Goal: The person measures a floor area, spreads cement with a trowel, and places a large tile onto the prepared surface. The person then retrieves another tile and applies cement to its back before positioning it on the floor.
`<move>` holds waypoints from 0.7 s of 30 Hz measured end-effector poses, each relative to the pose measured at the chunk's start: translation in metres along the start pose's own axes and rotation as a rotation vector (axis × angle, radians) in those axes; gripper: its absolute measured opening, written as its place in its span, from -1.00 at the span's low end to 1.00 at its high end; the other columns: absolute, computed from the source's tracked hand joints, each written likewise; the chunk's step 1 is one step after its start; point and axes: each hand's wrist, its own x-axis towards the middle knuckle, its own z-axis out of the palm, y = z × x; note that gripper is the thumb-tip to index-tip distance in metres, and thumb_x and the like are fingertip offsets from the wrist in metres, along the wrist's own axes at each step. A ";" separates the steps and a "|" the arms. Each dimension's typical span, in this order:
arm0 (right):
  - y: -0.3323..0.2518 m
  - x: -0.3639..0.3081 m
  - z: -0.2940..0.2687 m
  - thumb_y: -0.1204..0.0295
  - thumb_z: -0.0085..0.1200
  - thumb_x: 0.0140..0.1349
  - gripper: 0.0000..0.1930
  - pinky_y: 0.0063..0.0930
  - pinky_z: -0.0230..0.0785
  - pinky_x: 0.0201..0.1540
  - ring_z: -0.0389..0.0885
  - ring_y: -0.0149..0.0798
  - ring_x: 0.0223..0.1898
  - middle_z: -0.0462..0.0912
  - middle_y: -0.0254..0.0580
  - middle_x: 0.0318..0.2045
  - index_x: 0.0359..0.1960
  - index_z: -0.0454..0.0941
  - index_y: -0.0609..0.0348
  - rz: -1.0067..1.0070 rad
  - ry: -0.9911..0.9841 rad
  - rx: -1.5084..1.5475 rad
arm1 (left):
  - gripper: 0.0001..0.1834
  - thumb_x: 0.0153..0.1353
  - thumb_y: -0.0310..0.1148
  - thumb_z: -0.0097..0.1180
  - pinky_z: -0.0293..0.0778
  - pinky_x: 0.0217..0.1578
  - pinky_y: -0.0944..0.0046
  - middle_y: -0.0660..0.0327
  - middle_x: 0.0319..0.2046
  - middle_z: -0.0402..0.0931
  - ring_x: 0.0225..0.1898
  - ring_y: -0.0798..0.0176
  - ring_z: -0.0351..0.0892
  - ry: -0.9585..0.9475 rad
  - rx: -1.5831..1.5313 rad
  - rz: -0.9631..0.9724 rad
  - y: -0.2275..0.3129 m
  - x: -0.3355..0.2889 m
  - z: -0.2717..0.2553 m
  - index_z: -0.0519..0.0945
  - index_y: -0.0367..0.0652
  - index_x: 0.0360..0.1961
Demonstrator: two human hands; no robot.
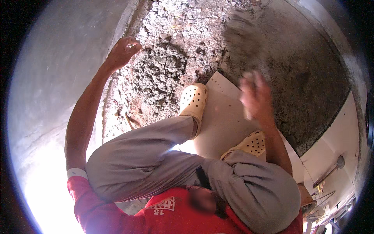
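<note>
My left hand [124, 52] hangs in the air at the left, beside a heap of wet grey mortar [161, 72]. Its fingers curl in toward the thumb, and nothing shows in them. Smeared by motion, my right hand [256, 96] is above the pale board [218, 117] at the edge of a dark grey mortar layer [304, 84]. Its fingers are closed around something pale, perhaps a handle, too blurred to name. Beyond this hand a dark grey streak [243, 37] is blurred over the floor.
My cream clogs [194, 99] stand on the pale board. Rough rubble [187, 19] covers the floor ahead. A smooth grey wall [70, 50] rises at the left. On pale sheeting at the lower right lie a long-handled tool [331, 171] and a brownish container [307, 199].
</note>
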 end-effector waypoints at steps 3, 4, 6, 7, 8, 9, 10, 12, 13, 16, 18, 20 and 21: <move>-0.042 0.032 0.064 0.31 0.01 0.24 -0.71 -0.03 0.44 -0.21 0.60 0.06 -0.27 0.58 0.10 -0.30 -0.15 0.40 0.31 0.027 -0.332 -0.043 | -0.50 0.29 0.04 0.06 0.42 0.08 0.08 -0.02 0.08 0.50 0.08 0.00 0.53 0.210 0.315 0.145 -0.021 -0.006 -0.001 0.61 -0.20 -0.04; -0.053 0.038 0.076 0.35 0.00 0.24 -0.72 0.01 0.43 -0.16 0.59 0.09 -0.22 0.57 0.15 -0.28 -0.14 0.38 0.32 0.066 -0.487 0.023 | -0.55 0.28 -0.02 0.09 0.43 0.06 0.10 0.01 0.04 0.53 0.06 0.03 0.55 0.286 0.325 0.142 -0.025 -0.006 -0.003 0.61 -0.18 -0.06; -0.071 0.042 0.094 0.40 -0.03 0.22 -0.74 0.04 0.41 -0.11 0.58 0.13 -0.14 0.56 0.21 -0.24 -0.13 0.36 0.32 0.079 -0.668 0.164 | -0.66 0.26 -0.13 0.14 0.45 0.01 0.14 0.05 -0.05 0.59 0.04 0.07 0.58 0.445 0.196 0.043 -0.029 -0.005 -0.012 0.63 -0.13 -0.09; -0.076 0.034 0.092 0.41 -0.03 0.22 -0.74 0.01 0.42 -0.12 0.58 0.11 -0.13 0.56 0.21 -0.24 -0.12 0.35 0.30 -0.069 -0.551 0.121 | -0.67 0.27 -0.12 0.13 0.47 -0.02 0.15 0.06 -0.09 0.60 0.01 0.10 0.58 0.509 0.197 0.067 -0.028 -0.002 -0.019 0.62 -0.14 -0.10; -0.071 0.029 0.081 0.41 -0.03 0.23 -0.73 -0.02 0.43 -0.13 0.58 0.10 -0.12 0.57 0.21 -0.24 -0.10 0.35 0.29 -0.130 -0.562 0.060 | -0.67 0.29 -0.11 0.12 0.49 -0.06 0.16 0.07 -0.13 0.61 -0.02 0.12 0.59 0.581 0.117 -0.001 -0.029 -0.001 -0.024 0.61 -0.15 -0.12; -0.065 0.024 0.070 0.41 -0.02 0.23 -0.73 -0.05 0.44 -0.13 0.58 0.10 -0.11 0.57 0.20 -0.24 -0.09 0.35 0.27 -0.070 -0.465 0.067 | -0.67 0.30 -0.11 0.13 0.49 -0.08 0.18 0.08 -0.15 0.62 -0.05 0.11 0.61 0.523 -0.034 -0.023 -0.028 0.005 -0.030 0.60 -0.13 -0.09; -0.053 0.023 0.054 0.40 -0.01 0.24 -0.72 -0.07 0.45 -0.13 0.58 0.10 -0.11 0.57 0.20 -0.23 -0.07 0.34 0.26 0.073 -0.489 0.085 | -0.69 0.29 -0.14 0.14 0.50 -0.08 0.18 0.07 -0.17 0.63 -0.09 0.09 0.63 0.621 0.316 0.065 -0.031 -0.002 -0.032 0.61 -0.11 -0.08; -0.025 0.012 0.015 0.36 0.01 0.26 -0.70 -0.10 0.45 -0.13 0.58 0.07 -0.12 0.57 0.15 -0.23 -0.06 0.35 0.25 0.289 -0.416 0.149 | -0.71 0.27 -0.19 0.17 0.50 -0.07 0.16 0.01 -0.12 0.62 -0.08 0.08 0.62 0.505 0.234 -0.086 -0.036 0.005 -0.030 0.64 -0.14 -0.11; -0.004 0.005 -0.016 0.33 0.03 0.27 -0.70 -0.11 0.45 -0.14 0.59 0.05 -0.14 0.58 0.11 -0.25 -0.07 0.37 0.25 0.306 -0.299 0.208 | -0.71 0.27 -0.19 0.17 0.50 -0.07 0.16 0.02 -0.13 0.61 -0.08 0.08 0.61 0.443 0.134 -0.117 -0.041 0.008 -0.028 0.64 -0.16 -0.12; 0.041 -0.021 -0.092 0.28 0.00 0.30 -0.70 -0.22 0.43 -0.19 0.55 -0.10 -0.22 0.57 -0.03 -0.28 -0.08 0.42 0.23 0.439 0.014 0.082 | -0.63 0.27 -0.12 0.15 0.49 -0.07 0.18 0.07 -0.17 0.64 -0.14 0.17 0.62 0.397 -0.039 -0.041 -0.050 0.032 -0.007 0.63 -0.24 -0.13; 0.059 -0.038 -0.131 0.24 -0.01 0.32 -0.70 -0.29 0.41 -0.23 0.52 -0.20 -0.28 0.56 -0.12 -0.31 -0.08 0.46 0.21 0.474 0.218 -0.022 | -0.66 0.28 -0.14 0.13 0.49 -0.08 0.17 0.08 -0.18 0.64 -0.15 0.17 0.62 0.365 0.051 -0.106 -0.046 0.048 0.011 0.64 -0.21 -0.15; 0.071 -0.054 -0.158 0.21 -0.02 0.34 -0.69 -0.37 0.40 -0.27 0.49 -0.30 -0.33 0.55 -0.21 -0.33 -0.09 0.50 0.20 0.540 0.330 -0.166 | -0.70 0.30 -0.16 0.12 0.50 -0.10 0.15 0.09 -0.19 0.64 -0.17 0.17 0.62 0.256 0.025 -0.043 -0.025 0.052 0.026 0.64 -0.19 -0.17; 0.077 -0.062 -0.168 0.20 -0.03 0.34 -0.68 -0.40 0.39 -0.29 0.48 -0.35 -0.36 0.55 -0.25 -0.34 -0.09 0.52 0.19 0.582 0.389 -0.111 | -0.71 0.31 -0.17 0.11 0.50 -0.10 0.15 0.10 -0.19 0.64 -0.17 0.18 0.62 0.145 -0.053 -0.002 -0.011 0.053 0.032 0.65 -0.17 -0.18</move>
